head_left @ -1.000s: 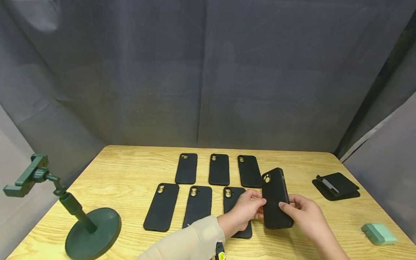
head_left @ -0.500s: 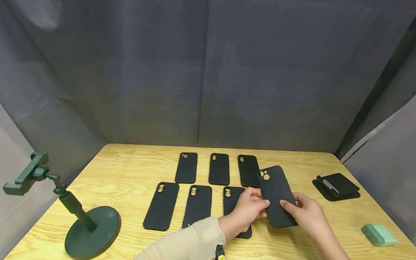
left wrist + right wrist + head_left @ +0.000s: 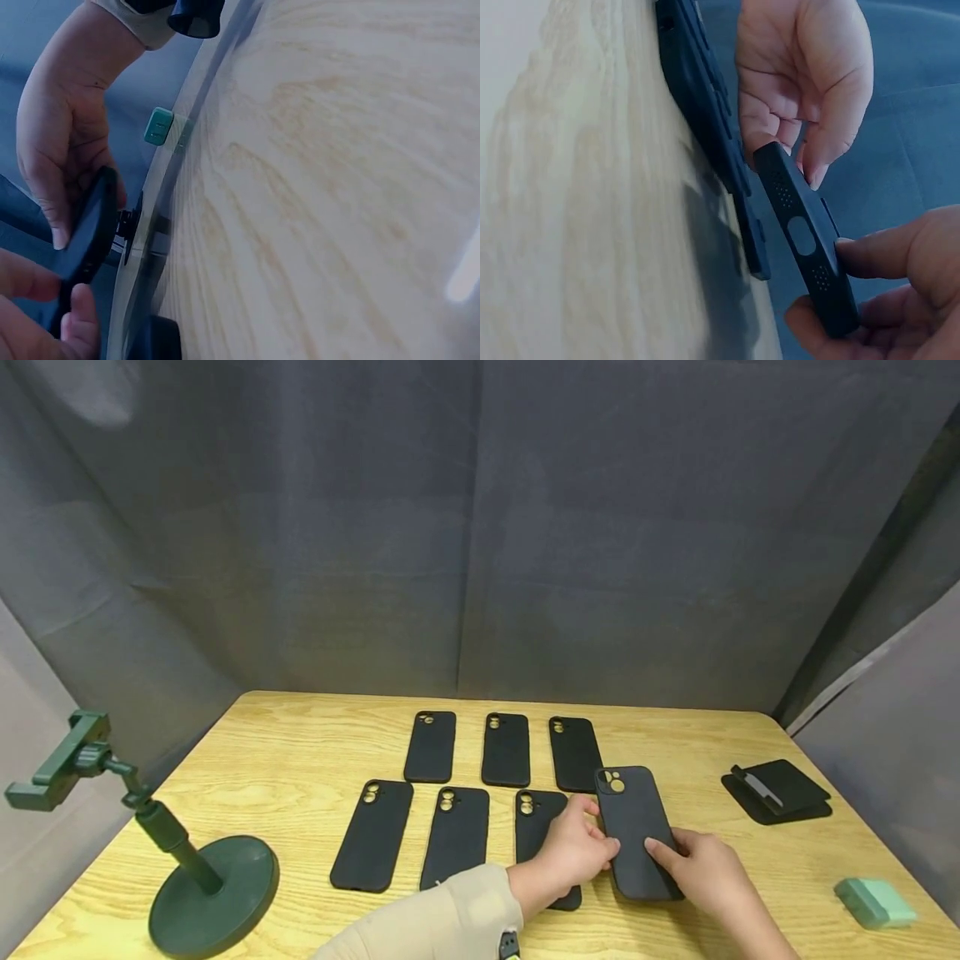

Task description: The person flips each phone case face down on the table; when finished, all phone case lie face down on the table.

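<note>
A black phone case [image 3: 636, 835], judged light, thin, flexible and matte enough to resist slipping, is pinched along its long edges by the left hand [image 3: 573, 847] and right hand [image 3: 693, 864], low over the table [image 3: 300, 760] beside the laid-out cases [image 3: 457, 835].

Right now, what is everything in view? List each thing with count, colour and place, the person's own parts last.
Phone cases lying flat: six, black, in two rows of three mid-table; one is the back middle case.
Held phone case: one, black, just right of the front row, low over the table.
Phone stand: one, dark green, round base, front left of the table.
Folded black stand: one, black, right side of the table.
Small box: one, mint green, front right corner.
Table: one, light wood.
Curtain: dark grey, behind the table.
Left hand: beige sleeve, grips the held case's left edge.
Right hand: grips its right edge.
</note>
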Demonstrator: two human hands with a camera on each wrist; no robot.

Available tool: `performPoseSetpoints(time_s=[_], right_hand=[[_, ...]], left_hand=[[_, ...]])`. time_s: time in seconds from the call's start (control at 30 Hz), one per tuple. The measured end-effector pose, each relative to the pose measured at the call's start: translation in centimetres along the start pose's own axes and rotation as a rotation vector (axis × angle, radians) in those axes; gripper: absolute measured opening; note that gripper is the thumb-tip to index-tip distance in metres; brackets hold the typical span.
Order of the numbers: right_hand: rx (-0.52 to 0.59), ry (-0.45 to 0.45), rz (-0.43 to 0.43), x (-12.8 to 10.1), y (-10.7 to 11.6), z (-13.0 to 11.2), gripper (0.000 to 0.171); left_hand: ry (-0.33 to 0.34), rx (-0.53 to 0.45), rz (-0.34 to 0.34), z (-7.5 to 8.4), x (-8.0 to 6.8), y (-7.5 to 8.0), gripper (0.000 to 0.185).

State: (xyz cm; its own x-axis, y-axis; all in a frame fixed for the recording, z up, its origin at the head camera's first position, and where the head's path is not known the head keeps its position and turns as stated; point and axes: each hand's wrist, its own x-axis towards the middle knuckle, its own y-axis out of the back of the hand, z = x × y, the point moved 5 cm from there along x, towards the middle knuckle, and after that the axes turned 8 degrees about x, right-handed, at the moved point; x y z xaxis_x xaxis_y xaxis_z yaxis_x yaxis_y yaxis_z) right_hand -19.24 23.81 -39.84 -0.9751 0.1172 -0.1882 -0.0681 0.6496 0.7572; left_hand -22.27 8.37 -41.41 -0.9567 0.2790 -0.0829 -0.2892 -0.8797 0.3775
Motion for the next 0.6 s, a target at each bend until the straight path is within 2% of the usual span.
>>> performPoseSetpoints(time_s=[0.1,0.2,0.33,0.47,0.6], right_hand=[[0.004,-0.007,-0.006,0.2,-0.3,0.4,0.067],[0.005,-0.018,-0.011,0.5,-0.7,0.8,0.066],[-0.039,-0.018,-0.029,1.0,-1.2,1.1,0.068],[-0.079,-0.036,-0.05,1.3,-1.7,1.5,0.071],[-0.099,-0.043,-0.056,1.4,-1.7,1.5,0.07]], left_hand=[[0.023,0.12,-0.047,0.0,0.0,-0.2,0.036],[0.048,0.297,-0.101,-0.2,0.1,-0.5,0.042],[0.064,0.481,-0.151,-0.3,0.1,-0.7,0.047],[0.059,0.59,-0.203,-0.2,0.2,-0.9,0.044],[0.027,0.697,-0.235,-0.1,0.5,-1.2,0.041]])
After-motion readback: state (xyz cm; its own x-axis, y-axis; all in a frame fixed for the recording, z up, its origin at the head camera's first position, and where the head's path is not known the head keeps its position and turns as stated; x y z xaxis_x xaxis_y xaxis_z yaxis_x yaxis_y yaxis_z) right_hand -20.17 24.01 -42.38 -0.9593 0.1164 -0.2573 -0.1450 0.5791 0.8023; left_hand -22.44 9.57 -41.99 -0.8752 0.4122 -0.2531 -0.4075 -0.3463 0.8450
